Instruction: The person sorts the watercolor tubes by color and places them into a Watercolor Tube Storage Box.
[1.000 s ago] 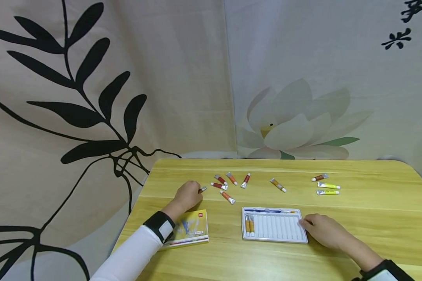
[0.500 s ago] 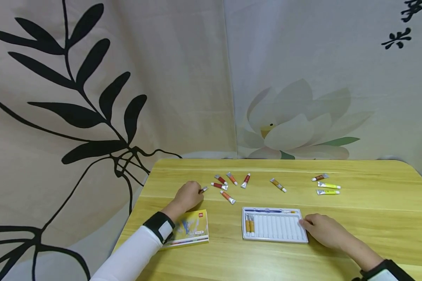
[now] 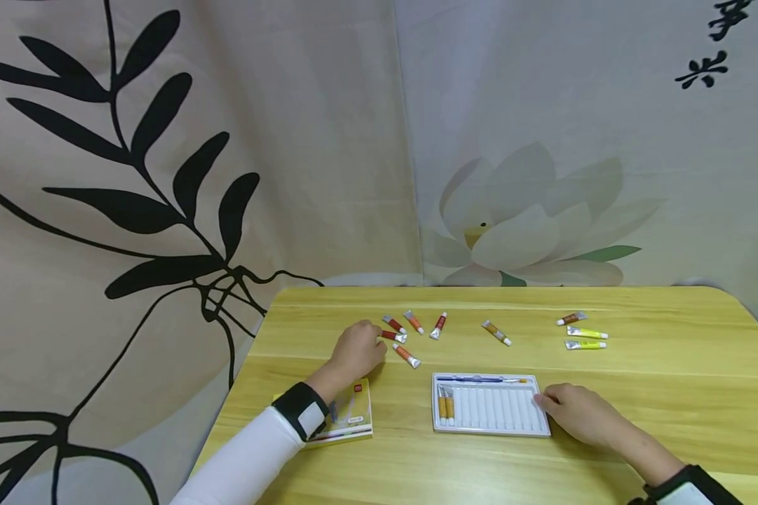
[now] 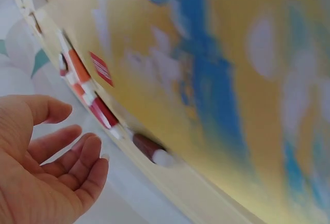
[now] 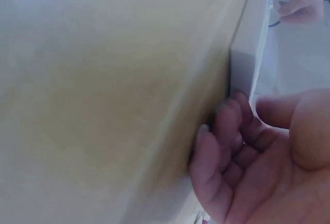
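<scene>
My left hand (image 3: 356,351) hovers at the dark red paint tubes (image 3: 393,337), fingers loosely bent, nothing visible between them in the left wrist view. There, a brown paint tube (image 4: 149,149) lies on the table apart from the fingers; the hand hides it in the head view. My right hand (image 3: 584,414) grips the right edge of a white plastic paint tray (image 3: 491,432), thumb at the rim and fingers against its side wall. Two ochre tubes (image 3: 446,405) fill the leftmost slots, and a blue paintbrush (image 3: 474,379) lies along the top.
A yellow paint box (image 3: 354,414) lies under my left forearm. Orange tubes (image 3: 407,355) and a red tube (image 3: 439,326) lie nearby. An ochre tube (image 3: 497,333) lies behind the tray. At the back right are a brown tube (image 3: 571,318) and two yellow tubes (image 3: 586,344).
My left hand has moved right, toward the dark red tubes. The small tube earlier seen at its fingertips is now out of sight in the head view. My right hand stays at the tray.
</scene>
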`<state>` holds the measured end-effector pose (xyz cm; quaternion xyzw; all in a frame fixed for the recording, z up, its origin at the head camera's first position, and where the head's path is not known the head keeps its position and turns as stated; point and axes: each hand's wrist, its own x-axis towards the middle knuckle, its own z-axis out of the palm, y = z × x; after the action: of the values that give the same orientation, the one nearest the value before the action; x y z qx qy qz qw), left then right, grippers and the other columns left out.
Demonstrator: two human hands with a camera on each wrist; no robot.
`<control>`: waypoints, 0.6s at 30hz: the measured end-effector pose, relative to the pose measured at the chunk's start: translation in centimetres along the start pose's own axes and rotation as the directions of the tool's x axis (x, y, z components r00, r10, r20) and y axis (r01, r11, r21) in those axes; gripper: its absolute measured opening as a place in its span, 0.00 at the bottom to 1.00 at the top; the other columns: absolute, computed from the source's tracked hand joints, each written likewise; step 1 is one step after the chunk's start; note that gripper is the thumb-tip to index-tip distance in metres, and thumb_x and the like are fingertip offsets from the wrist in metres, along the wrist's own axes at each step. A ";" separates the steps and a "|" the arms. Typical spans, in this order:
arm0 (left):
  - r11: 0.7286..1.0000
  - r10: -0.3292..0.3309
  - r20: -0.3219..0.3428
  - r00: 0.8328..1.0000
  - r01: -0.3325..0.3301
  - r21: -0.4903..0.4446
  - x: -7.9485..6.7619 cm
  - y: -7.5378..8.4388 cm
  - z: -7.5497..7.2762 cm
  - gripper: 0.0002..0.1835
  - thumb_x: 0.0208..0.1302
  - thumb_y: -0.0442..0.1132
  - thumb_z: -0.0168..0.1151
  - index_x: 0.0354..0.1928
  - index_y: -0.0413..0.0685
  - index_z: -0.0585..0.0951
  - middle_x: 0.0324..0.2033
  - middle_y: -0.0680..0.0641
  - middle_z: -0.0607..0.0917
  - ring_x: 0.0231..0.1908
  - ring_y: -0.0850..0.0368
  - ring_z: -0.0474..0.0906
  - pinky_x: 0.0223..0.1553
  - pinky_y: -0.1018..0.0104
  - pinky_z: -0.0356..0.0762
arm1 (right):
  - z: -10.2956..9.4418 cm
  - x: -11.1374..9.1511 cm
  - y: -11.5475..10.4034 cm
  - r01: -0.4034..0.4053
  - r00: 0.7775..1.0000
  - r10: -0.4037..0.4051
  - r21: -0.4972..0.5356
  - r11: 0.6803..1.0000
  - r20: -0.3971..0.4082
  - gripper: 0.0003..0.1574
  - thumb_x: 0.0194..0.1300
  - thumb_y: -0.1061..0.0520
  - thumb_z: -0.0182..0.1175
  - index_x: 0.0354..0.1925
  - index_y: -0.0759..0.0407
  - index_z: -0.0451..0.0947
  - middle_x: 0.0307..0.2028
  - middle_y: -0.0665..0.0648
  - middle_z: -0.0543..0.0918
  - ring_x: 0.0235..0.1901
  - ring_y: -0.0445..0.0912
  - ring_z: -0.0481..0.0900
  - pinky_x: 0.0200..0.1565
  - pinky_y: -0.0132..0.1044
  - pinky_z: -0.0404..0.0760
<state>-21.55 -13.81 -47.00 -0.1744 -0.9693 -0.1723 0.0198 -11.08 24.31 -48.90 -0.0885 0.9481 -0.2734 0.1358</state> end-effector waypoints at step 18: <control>0.997 0.069 0.005 0.998 -0.068 -0.037 0.3 2.3 0.7 0.12 0.58 0.38 0.63 0.42 0.41 0.84 0.41 0.42 0.83 0.31 0.59 0.73 0.33 0.64 0.76 | -2.0 8.4 -1.3 0.026 0.977 -0.049 -0.112 0.993 -0.206 0.14 0.64 0.50 0.59 0.35 0.61 0.80 0.22 0.52 0.76 0.18 0.44 0.68 0.17 0.36 0.65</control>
<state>-21.01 -11.47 -46.93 -0.2084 -0.9595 -0.1888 0.0196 -19.51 22.19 -48.31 -0.0844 0.9688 -0.2315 0.0254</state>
